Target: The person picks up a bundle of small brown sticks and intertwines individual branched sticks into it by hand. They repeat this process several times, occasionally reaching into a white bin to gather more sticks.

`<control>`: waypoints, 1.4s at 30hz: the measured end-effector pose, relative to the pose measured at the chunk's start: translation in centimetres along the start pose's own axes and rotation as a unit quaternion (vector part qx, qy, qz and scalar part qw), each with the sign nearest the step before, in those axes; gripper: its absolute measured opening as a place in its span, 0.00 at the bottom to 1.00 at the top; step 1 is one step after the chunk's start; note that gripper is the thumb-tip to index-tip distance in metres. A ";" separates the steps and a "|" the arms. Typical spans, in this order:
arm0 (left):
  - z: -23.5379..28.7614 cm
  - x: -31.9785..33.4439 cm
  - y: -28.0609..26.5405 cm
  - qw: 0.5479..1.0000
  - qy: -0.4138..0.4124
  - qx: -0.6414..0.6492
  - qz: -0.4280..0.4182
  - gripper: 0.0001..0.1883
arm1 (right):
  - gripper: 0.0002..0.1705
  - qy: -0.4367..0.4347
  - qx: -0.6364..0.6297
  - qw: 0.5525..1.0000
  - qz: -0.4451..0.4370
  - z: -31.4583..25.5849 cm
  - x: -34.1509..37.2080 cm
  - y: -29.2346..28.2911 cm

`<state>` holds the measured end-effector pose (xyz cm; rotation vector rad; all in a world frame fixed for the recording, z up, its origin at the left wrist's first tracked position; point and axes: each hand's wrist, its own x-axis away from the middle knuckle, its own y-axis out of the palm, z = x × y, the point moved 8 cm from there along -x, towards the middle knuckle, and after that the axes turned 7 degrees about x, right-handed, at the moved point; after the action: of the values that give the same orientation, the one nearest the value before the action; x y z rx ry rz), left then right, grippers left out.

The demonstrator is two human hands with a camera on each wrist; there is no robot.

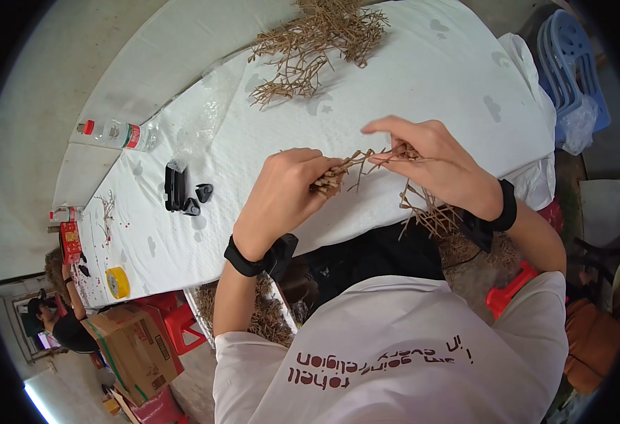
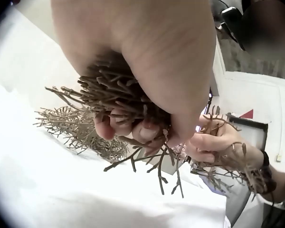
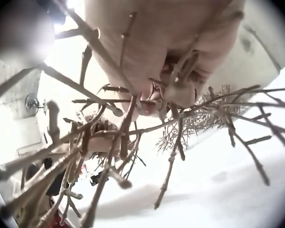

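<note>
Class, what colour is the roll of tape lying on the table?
The tape roll is yellow; the head view shows it best.

You are in a room that looks like a small, homey workshop, but you can't tell if it is part of a home. Your long table (image 1: 451,92) has a white cover with little clouds on it. A heap of dry twigs (image 1: 324,46) sits on top, and more twigs are down below. There is a roll of yellow tape (image 1: 118,283), too. Near the far end, you can see another person (image 1: 73,331) and a big cardboard box (image 1: 137,346). You also have red plastic stools (image 1: 181,331) and a plain, hard floor (image 1: 207,374).
</note>
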<state>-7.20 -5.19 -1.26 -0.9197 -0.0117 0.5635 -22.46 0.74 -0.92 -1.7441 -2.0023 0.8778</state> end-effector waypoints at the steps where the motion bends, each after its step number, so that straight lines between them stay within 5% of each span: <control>1: -0.3 -0.1 0.1 0.998 -0.028 0.055 -0.016 0.14 | 0.10 -0.001 0.024 1.000 0.013 -0.5 0.1 -0.4; 3: -0.3 -0.1 0.4 0.992 -0.056 0.110 -0.034 0.14 | 0.10 0.000 0.047 0.999 0.026 -0.4 0.2 -0.6; 6: 0.1 0.2 -0.7 0.982 -0.093 0.161 0.034 0.15 | 0.10 -0.199 0.127 0.966 0.110 -2.2 1.0 -0.8; 11: -0.3 0.4 -3.6 0.985 -0.102 0.118 0.073 0.16 | 0.10 -0.214 0.130 0.964 0.089 -1.7 0.8 -1.2; 15: -2.6 1.3 -5.6 0.948 -0.156 0.231 0.156 0.21 | 0.09 -0.209 0.122 0.966 0.093 -1.4 0.8 -1.1; 23: -2.2 -1.0 0.3 0.941 -0.121 0.311 0.060 0.25 | 0.08 -0.223 0.145 0.954 0.134 -1.8 0.7 -1.0; 26: -2.0 -0.6 2.7 0.844 -0.163 0.510 0.010 0.24 | 0.07 -0.226 0.148 0.953 0.137 -1.7 0.7 -1.1; 31: -1.6 -0.5 3.7 0.879 -0.159 0.450 -0.022 0.22 | 0.07 -0.228 0.147 0.953 0.138 -1.8 0.6 -0.7; 34: -2.1 -0.3 3.8 0.801 -0.179 0.568 0.057 0.21 | 0.09 -0.248 0.171 0.940 0.158 -2.2 0.8 -0.5; 39: -2.0 0.1 4.3 0.768 -0.130 0.627 -0.012 0.19 | 0.12 -0.267 0.223 0.921 0.175 -2.6 1.1 -0.2; 42: -2.8 0.5 5.1 0.646 -0.179 0.742 0.002 0.27 | 0.16 -0.280 0.269 0.905 0.175 -2.7 1.4 0.3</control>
<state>-8.36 -4.64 -6.93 0.8381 0.0894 0.5365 -20.81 2.71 0.66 -1.6464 -1.4925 2.0220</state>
